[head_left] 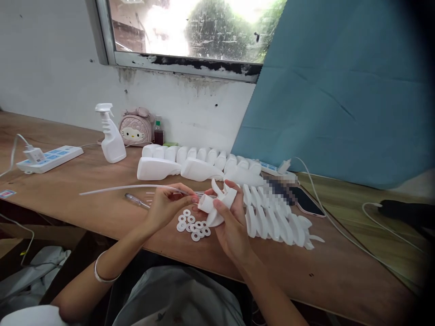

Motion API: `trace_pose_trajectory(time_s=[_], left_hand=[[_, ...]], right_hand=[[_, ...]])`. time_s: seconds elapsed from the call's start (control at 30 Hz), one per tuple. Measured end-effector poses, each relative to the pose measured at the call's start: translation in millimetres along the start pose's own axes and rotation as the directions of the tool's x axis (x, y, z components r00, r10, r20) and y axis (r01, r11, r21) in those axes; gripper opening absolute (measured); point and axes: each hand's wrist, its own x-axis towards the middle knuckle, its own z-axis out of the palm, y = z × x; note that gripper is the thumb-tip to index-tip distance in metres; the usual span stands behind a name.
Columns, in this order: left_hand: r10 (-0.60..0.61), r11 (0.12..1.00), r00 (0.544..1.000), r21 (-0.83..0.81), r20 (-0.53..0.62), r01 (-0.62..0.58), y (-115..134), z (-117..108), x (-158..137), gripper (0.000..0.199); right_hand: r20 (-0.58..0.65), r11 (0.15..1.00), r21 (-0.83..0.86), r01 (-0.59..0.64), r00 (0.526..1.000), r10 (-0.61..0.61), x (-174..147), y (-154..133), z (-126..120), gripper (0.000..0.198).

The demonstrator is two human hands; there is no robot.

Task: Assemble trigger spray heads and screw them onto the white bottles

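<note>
My left hand (170, 203) pinches a tube (118, 187), likely light and bendy; my right hand (234, 231) clamps a sprayer (229, 197), probably stiff, best held by its body.

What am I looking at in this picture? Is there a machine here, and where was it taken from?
No machine: these are a person's two bare hands, seen from a camera worn on that person's head, looking forward and down. The left hand holds a thin white tube close to a white spray head, which the right hand grips. On the wooden table, flat white rings lie near the hands, and more spray heads lie in rows to the right. Behind are white bottles lying down; further left, a spray bottle stands beside a pink pouch.
</note>
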Motion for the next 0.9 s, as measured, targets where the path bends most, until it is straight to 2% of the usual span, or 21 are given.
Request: trace_pose_trajectory(time_s=[0.17, 0.3, 0.6, 0.77, 0.9], left_hand=[[0.229, 0.96, 0.973, 0.161, 0.03, -0.231, -3, 2, -4, 0.012], [0.354, 0.91, 0.935, 0.228, 0.01, -0.347, -4, 3, -6, 0.007], [0.407, 0.884, 0.913, 0.233, 0.043, -0.405, -10, 4, -8, 0.004], [0.471, 0.844, 0.88, 0.263, 0.053, -0.468, -15, 10, -7, 0.007], [0.417, 0.859, 0.901, 0.273, 0.117, -0.433, -14, 9, -2, 0.009]], right_hand=[[-0.044, 0.999, 0.048, -0.025, 0.999, 0.027, 0, 3, 3, 0.053], [-0.079, 0.991, 0.125, -0.038, 0.996, 0.048, -2, -2, 8, 0.055], [-0.101, 0.969, 0.195, -0.149, 0.98, 0.171, -5, -7, 15, 0.046], [-0.119, 0.917, 0.334, -0.219, 0.955, 0.272, -5, -11, 17, 0.041], [-0.081, 0.885, 0.398, -0.243, 0.951, 0.298, -4, -11, 14, 0.042]])
